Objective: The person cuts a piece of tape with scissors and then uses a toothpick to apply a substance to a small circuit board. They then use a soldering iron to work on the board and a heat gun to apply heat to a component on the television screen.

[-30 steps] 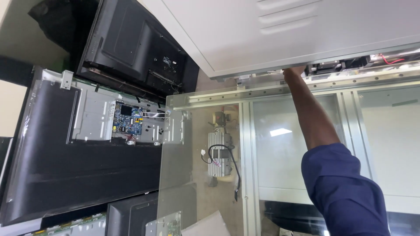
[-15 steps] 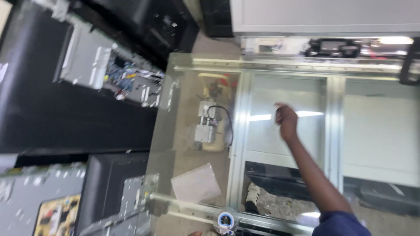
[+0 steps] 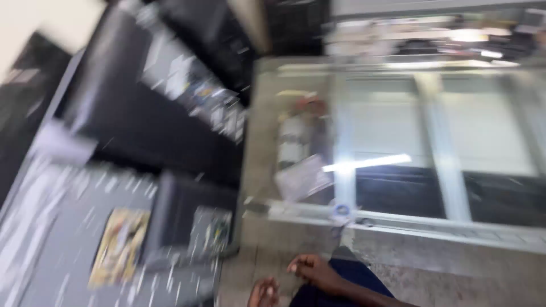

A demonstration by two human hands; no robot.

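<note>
**A:** Where are the hands?

**B:** Both sit low at the bottom edge of the view, close to the body. The right hand (image 3: 315, 270) is the clearer one: it comes in from the lower right on a bare forearm, knuckles up, fingers curled inward into a loose fist. The left hand (image 3: 264, 293) is just beside it, lower and partly cut off by the frame, fingers also bent.

**A:** What is the grip on either hand? Closed on anything?

**B:** The right hand's fingers are curled in, but I see nothing between them; the blur makes it hard to be sure. The left hand I cannot tell at all: too little of it shows.

**A:** What lies under them?

**B:** A dark blue cloth (image 3: 347, 284), probably the person's clothing, touches the right hand's wrist. Beneath is a speckled grey floor (image 3: 432, 273).

**A:** And the things around?

**B:** Ahead of the hands lies a large glass-topped frame with white metal bars (image 3: 443, 170), well apart from both. A small round blue object (image 3: 341, 210) sits at its near edge, the nearest thing to the right hand. To the left, opened flat screens with bare back panels (image 3: 136, 108), and a yellowish circuit board (image 3: 119, 244) on a grey panel. All are smeared by camera motion.
</note>
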